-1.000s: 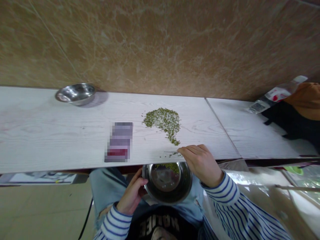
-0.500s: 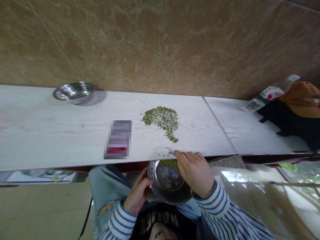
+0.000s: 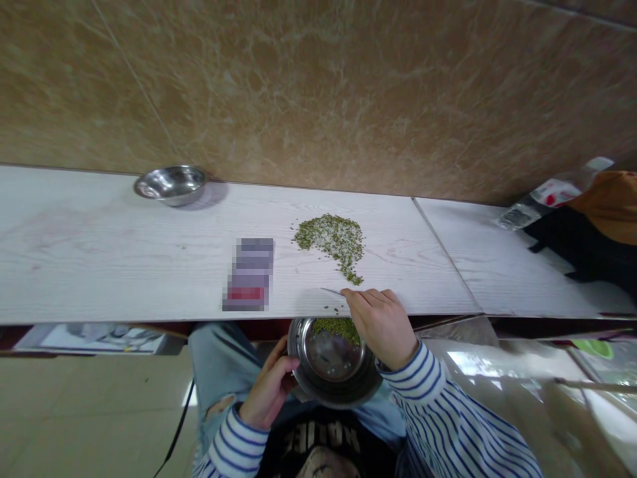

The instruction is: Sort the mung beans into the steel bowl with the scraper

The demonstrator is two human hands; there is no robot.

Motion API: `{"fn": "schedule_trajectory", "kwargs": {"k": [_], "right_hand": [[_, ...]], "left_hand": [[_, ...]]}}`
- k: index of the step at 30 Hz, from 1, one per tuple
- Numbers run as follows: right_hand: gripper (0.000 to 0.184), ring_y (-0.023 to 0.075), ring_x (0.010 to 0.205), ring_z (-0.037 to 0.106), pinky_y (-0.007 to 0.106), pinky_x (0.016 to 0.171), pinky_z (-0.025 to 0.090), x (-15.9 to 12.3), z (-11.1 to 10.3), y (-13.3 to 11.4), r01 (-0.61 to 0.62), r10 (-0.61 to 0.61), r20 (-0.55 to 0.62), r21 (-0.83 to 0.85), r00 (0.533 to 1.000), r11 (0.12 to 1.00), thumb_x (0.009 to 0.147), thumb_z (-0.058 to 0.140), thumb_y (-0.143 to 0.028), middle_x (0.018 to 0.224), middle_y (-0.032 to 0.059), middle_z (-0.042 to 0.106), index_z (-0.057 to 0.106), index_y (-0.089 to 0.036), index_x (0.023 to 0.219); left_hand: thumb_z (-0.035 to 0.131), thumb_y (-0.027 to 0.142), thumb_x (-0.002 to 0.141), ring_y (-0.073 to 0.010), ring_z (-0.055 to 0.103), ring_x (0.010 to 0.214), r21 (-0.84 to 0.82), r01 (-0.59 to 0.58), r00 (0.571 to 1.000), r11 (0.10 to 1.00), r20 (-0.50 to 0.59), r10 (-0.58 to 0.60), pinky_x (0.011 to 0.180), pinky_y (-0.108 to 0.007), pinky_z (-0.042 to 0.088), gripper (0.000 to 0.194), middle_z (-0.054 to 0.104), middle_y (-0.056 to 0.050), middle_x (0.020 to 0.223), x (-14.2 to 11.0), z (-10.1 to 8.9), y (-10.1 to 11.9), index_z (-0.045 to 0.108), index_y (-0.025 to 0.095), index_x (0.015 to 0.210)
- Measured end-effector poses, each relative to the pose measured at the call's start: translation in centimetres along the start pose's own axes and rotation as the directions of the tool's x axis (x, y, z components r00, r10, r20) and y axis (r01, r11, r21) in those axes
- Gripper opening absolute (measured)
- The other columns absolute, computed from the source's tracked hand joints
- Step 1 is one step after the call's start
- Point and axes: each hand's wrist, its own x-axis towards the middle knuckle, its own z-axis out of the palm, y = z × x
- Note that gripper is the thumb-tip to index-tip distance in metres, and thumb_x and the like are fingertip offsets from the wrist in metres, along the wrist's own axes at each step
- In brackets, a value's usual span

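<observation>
While the left hand (image 3: pixel 271 388) grips the near-left side of a round, shiny, steel-coloured metal bowl (image 3: pixel 338 393), thumb at the rim and fingers around the outside, the right hand (image 3: pixel 381 325) is closed, pinching a thin, pale, narrow strip (image 3: pixel 332 291) whose free end points left over the table. What the strip is made of, I cannot tell.

The metal bowl sits just below the table's front edge, above the person's lap, and small, round green beans (image 3: pixel 332 326) lie along its far side. A few loose green beans (image 3: pixel 336 309) dot the white, wood-grained table (image 3: pixel 124 265) near the right fingertips. Beyond them spreads a curved patch of green beans (image 3: pixel 331 234), its tail reaching toward the right hand.

Left of the patch lies a pixelated, greyish-purple rectangle (image 3: pixel 252 265) with a red band. Farther left, a shallow, silver metal dish (image 3: pixel 170 187) stands near the brown, marbled wall (image 3: pixel 318 99). At far right, a clear plastic bottle (image 3: pixel 552 194) leans beside a black-and-brown cloth-like item (image 3: pixel 592 232).
</observation>
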Motion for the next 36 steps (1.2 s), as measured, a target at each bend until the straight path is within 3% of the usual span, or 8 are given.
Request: {"fn": "schedule_trajectory", "kwargs": {"k": [9,18,26,36], "right_hand": [[0.023,0.0155,0.090,0.055,0.031,0.075,0.030,-1.3,-0.1,-0.6,0.098,-0.100,0.023,0.079,0.995,0.992,0.089,0.047,-0.016,0.098,0.0023,0.067,0.057,-0.022,0.109],[0.022,0.0145,0.086,0.057,0.030,0.074,0.031,-2.7,-1.0,-0.5,0.135,-0.139,0.026,0.105,0.990,0.985,0.088,0.048,-0.017,0.094,0.0017,0.068,0.058,-0.022,0.106],[0.022,0.0138,0.086,0.058,0.028,0.075,0.032,-2.5,-1.1,3.6,-0.045,0.046,-0.023,0.048,0.999,0.998,0.089,0.046,-0.016,0.091,0.0026,0.068,0.060,-0.020,0.106],[0.021,0.0128,0.090,0.059,0.027,0.078,0.032,1.5,0.3,6.8,0.051,-0.053,0.027,0.068,0.998,0.996,0.089,0.047,-0.017,0.096,0.0031,0.068,0.060,-0.021,0.105]], "left_hand": [[0.058,0.013,0.067,-0.0159,0.057,0.076,-0.035,-0.013,0.999,0.999,-0.036,0.012,0.073,-0.029,0.044,0.039,0.068,0.000,0.085,-0.1,-0.9,-0.1,0.063,0.023,0.104],[0.059,0.016,0.064,-0.0181,0.058,0.077,0.018,-0.017,1.000,1.000,-0.010,0.017,0.068,-0.029,0.044,0.037,0.069,-0.002,0.086,-0.2,-0.5,-0.2,0.065,0.023,0.100],[0.058,0.014,0.068,-0.0155,0.058,0.075,-0.020,0.030,1.000,0.999,-0.002,-0.030,0.069,-0.028,0.046,0.036,0.068,0.000,0.084,0.3,-0.5,-0.5,0.065,0.024,0.101],[0.060,0.017,0.064,-0.0205,0.061,0.083,-0.020,0.059,0.996,0.998,-0.065,-0.060,0.068,-0.031,0.046,0.041,0.070,-0.003,0.094,1.7,-0.1,-0.7,0.064,0.024,0.104]]}}
